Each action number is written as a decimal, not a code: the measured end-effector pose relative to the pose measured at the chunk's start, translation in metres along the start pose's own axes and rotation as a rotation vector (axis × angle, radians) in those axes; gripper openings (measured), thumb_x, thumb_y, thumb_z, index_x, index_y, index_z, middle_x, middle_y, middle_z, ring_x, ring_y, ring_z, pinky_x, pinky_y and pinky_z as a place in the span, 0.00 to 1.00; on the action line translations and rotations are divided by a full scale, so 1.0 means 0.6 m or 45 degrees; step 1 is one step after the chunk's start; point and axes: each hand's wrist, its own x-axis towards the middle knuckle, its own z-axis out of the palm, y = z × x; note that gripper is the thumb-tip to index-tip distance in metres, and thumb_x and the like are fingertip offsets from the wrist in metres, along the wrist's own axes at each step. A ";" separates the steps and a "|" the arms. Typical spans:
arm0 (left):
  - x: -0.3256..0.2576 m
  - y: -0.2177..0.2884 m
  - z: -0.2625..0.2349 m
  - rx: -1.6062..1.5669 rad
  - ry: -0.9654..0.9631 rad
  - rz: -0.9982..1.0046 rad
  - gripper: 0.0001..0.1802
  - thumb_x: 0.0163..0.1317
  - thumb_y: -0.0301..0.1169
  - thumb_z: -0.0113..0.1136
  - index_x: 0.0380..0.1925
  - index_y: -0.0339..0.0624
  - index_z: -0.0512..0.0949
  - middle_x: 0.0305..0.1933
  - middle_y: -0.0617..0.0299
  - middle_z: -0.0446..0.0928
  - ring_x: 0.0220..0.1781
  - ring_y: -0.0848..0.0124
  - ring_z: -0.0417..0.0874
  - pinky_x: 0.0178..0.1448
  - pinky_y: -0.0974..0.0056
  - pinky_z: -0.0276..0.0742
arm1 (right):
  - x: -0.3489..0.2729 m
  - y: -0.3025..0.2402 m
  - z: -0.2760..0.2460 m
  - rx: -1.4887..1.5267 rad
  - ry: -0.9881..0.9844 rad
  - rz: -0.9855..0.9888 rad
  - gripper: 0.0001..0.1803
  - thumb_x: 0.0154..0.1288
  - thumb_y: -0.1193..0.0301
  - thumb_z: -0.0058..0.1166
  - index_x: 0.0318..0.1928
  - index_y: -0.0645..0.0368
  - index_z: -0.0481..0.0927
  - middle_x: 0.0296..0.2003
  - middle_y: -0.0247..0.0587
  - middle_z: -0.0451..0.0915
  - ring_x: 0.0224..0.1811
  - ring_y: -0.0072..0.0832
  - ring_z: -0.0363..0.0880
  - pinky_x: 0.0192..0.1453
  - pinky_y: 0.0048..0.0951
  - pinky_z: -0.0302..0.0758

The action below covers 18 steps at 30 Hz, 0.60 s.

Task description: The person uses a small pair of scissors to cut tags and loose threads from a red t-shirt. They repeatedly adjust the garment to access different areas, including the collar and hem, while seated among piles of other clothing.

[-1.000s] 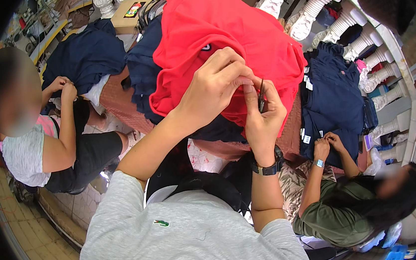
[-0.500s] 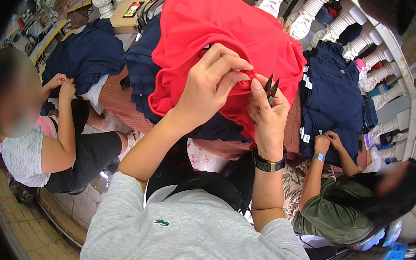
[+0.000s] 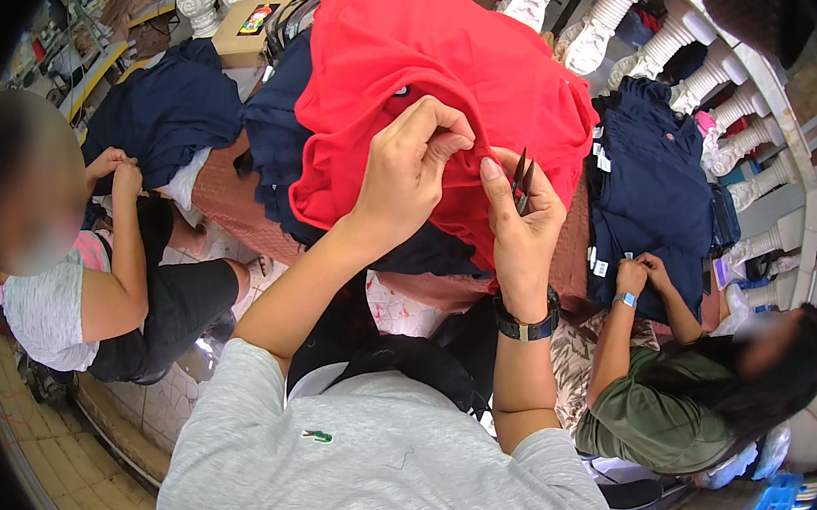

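Observation:
A red garment (image 3: 467, 43) lies heaped over the table in front of me, with a small label in its opening. My left hand (image 3: 411, 161) is closed, thumb and fingers pinching the garment's edge. Just to the right, my right hand (image 3: 528, 219) is closed around small dark thread snips (image 3: 523, 183), their points sticking up between the fingers. The right thumb tip rests against the same red edge. Whether a thread is pinched between the fingers is too small to tell. Dark navy garments (image 3: 279, 135) show beneath and left of the red one.
A brownish-pink cloth (image 3: 231, 198) covers the table. More navy garments (image 3: 651, 173) lie to the right, where a person in green (image 3: 655, 413) handles them. At left, another person (image 3: 117, 293) works on navy cloth (image 3: 168, 101). White balusters (image 3: 626, 8) line the far side; a cardboard box (image 3: 245, 37) stands at the back.
My left hand has curled more and shifted slightly left and down. My right hand has turned a little, the snips' blades now closer together. The pinched red edge remains between both hands.

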 end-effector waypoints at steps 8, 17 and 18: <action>0.014 0.007 -0.003 0.212 -0.122 0.326 0.08 0.59 0.12 0.60 0.35 0.33 0.76 0.38 0.58 0.75 0.38 0.66 0.82 0.39 0.64 0.80 | 0.000 0.011 0.004 -0.364 0.027 -0.359 0.08 0.66 0.82 0.62 0.45 0.68 0.82 0.36 0.37 0.83 0.40 0.20 0.79 0.46 0.24 0.76; -0.003 -0.012 -0.002 -0.064 -0.083 -0.014 0.04 0.66 0.17 0.59 0.37 0.35 0.74 0.36 0.59 0.74 0.38 0.70 0.80 0.44 0.68 0.76 | -0.003 0.003 0.004 0.022 -0.017 -0.025 0.08 0.70 0.77 0.62 0.47 0.65 0.83 0.39 0.32 0.83 0.42 0.16 0.78 0.48 0.20 0.75; -0.005 -0.014 -0.001 -0.087 -0.076 -0.045 0.04 0.67 0.18 0.60 0.37 0.35 0.73 0.35 0.59 0.74 0.38 0.70 0.80 0.44 0.68 0.76 | -0.003 0.002 0.002 0.059 -0.018 0.028 0.08 0.71 0.76 0.62 0.47 0.65 0.83 0.40 0.32 0.82 0.42 0.16 0.78 0.49 0.19 0.74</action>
